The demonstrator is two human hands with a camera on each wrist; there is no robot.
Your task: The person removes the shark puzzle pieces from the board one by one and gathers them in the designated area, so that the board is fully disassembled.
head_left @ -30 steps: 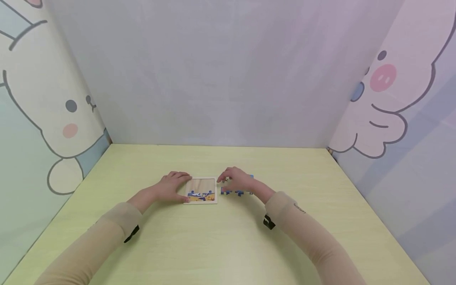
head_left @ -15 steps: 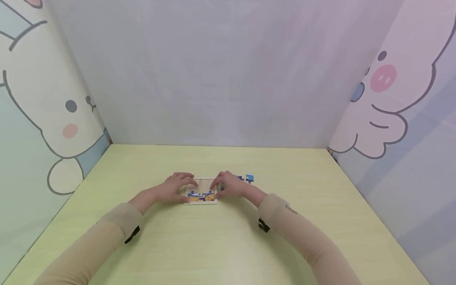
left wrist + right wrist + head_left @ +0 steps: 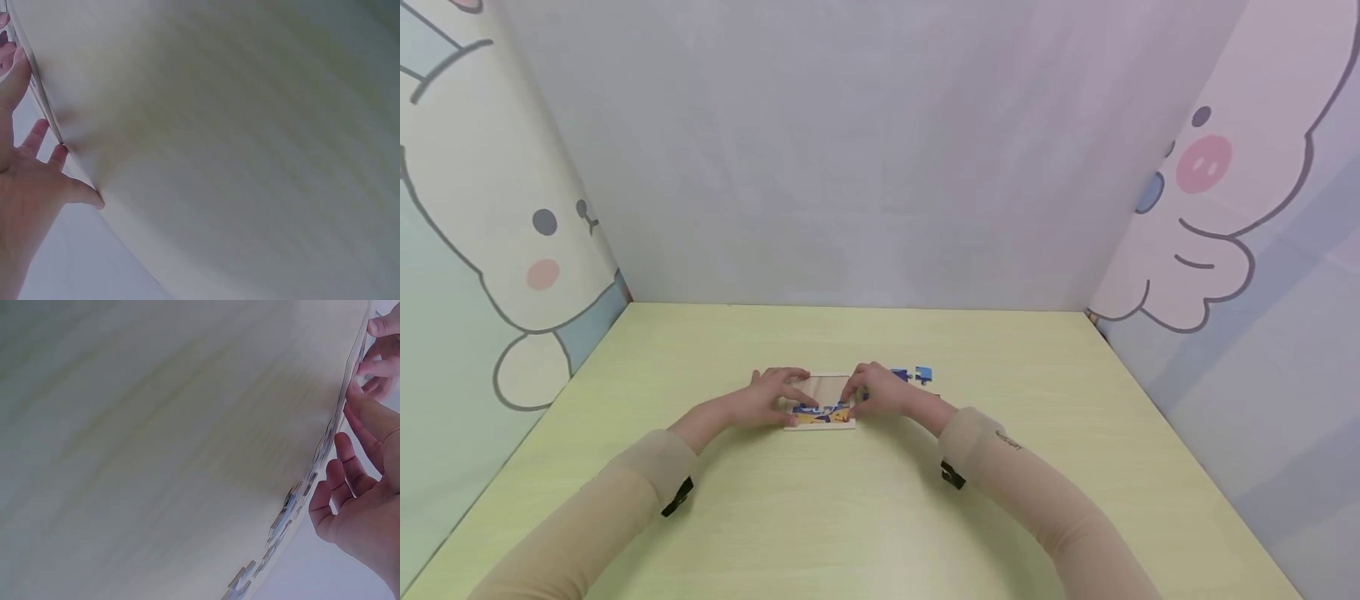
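Observation:
A small square puzzle tray with a pale rim lies near the table's middle in the head view. Fitted blue-and-yellow puzzle pieces fill its near part, and bare wood shows behind them. My left hand holds the tray along its left side, thumb at the near corner and another finger at the far one, while the index finger reaches in to the fitted row. Over the right rim, my right hand pinches with thumb and index finger at the row's right end; the puzzle piece there is mostly hidden by the fingertips.
Loose blue puzzle pieces lie right of the tray, partly covered by the right hand. In the right wrist view several loose pieces line the table edge-on. Cartoon-printed cloth walls enclose the light wooden table at the back and sides.
My right hand has moved left from the loose pieces to the tray's right side. My left index finger has come inward from the rim to the fitted row. The tray stays put.

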